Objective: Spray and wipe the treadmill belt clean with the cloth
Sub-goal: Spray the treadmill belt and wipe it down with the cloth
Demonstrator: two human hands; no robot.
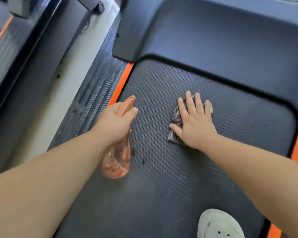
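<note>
**A:** What are the two hands doing?

**B:** The left hand [116, 120] is wrapped round the neck of a see-through orange spray bottle [116, 160]. Its forefinger lies along the trigger head [128, 103], which points away from the person. The bottle's body hangs below the wrist, tilted, over the treadmill belt [179, 186].

**A:** And the other one?

**B:** The right hand [194, 122] lies flat, fingers straight and slightly spread, pressing a striped grey cloth [176, 117] down onto the belt. The cloth is mostly under the palm. It shows past the thumb side and a little beyond the fingertips.

**A:** Where is the cloth relative to the bottle?

**B:** It is to the right of the left hand and apart from it, with bare belt between them. The two hands sit about level with each other.

**A:** Anything on the belt itself?

**B:** A few dark damp-looking spots [144, 161] lie between the hands, just right of the bottle's body.

**A:** What surrounds them?

**B:** Beyond the fingertips of both hands, the dark motor cover [213, 31] curves across the head of the belt. An orange strip [121, 83] runs just left of the left hand, with a ribbed side rail [93, 97] outside it. Below the right forearm, a pale shoe [218, 224] stands on the belt.
</note>
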